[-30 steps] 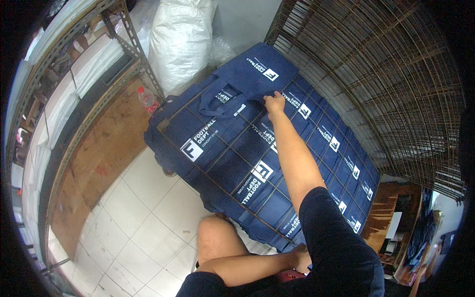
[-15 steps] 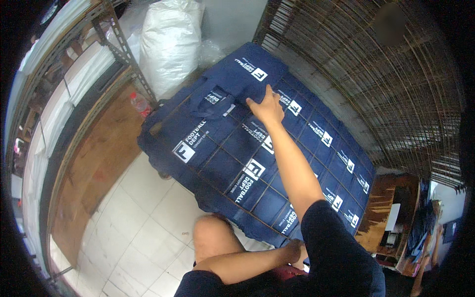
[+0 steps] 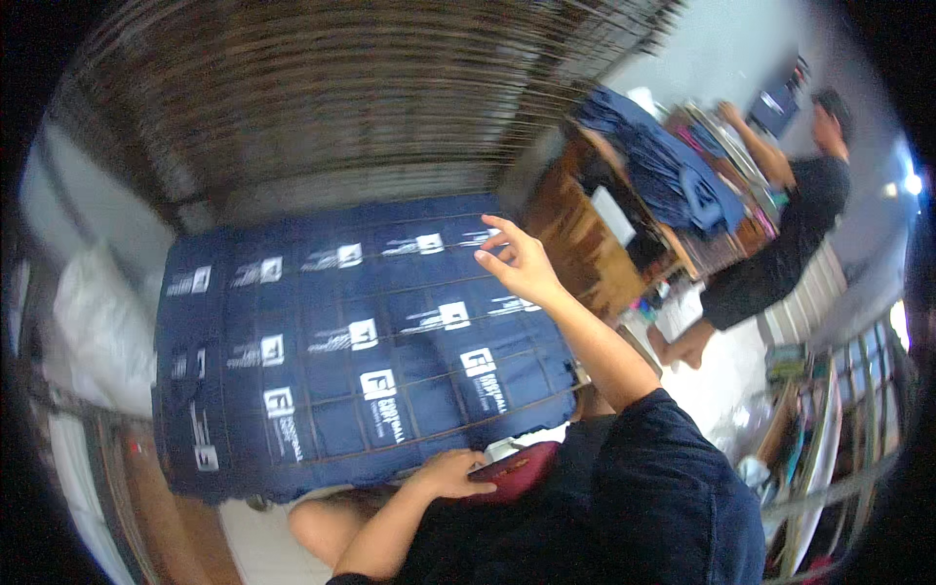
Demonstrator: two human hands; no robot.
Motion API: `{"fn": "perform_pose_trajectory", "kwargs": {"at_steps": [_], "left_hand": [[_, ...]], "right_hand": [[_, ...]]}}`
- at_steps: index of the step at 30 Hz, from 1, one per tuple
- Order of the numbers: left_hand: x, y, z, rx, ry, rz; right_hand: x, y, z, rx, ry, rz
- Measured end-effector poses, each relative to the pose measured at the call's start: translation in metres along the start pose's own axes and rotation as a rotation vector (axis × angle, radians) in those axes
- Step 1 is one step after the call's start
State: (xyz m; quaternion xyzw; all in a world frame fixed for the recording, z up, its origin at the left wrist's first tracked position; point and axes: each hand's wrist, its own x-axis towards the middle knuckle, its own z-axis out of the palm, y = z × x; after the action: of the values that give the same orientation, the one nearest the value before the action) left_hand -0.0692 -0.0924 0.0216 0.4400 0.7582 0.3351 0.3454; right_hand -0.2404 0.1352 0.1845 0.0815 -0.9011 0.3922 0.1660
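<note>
A broad spread of navy cloth pieces [image 3: 322,312] with white printed marks lies in rows in front of me, with thin bars running across it in a grid. Over its far right corner my right hand [image 3: 517,263] is raised, forefinger and thumb apart, holding nothing. My left hand [image 3: 453,475] rests low at the near edge of the cloth, by my lap, its thumb apart from its fingers. The fingertips lie against dark red fabric [image 3: 517,476] at my lap, partly hidden from view.
Stacked wire racks [image 3: 322,107] stand tilted up behind the cloth. A white sack [image 3: 102,302] is at the left. On the right, a person [image 3: 795,214] in dark clothes works at a wooden bench [image 3: 565,224] with navy cloth [image 3: 663,161]. Shelving [image 3: 829,468] stands at the lower right.
My view has swung to the right, bringing the other person and bench into sight. My right hand has gone from the collared piece on the cloth's far left to its right end.
</note>
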Motion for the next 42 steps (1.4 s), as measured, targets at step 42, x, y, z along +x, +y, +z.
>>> {"fn": "perform_pose_trajectory", "kwargs": {"at_steps": [42], "left_hand": [[0.062, 0.035, 0.14, -0.095, -0.001, -0.418]], "right_hand": [[-0.241, 0.179, -0.212, 0.123, 0.61, 0.288]]}}
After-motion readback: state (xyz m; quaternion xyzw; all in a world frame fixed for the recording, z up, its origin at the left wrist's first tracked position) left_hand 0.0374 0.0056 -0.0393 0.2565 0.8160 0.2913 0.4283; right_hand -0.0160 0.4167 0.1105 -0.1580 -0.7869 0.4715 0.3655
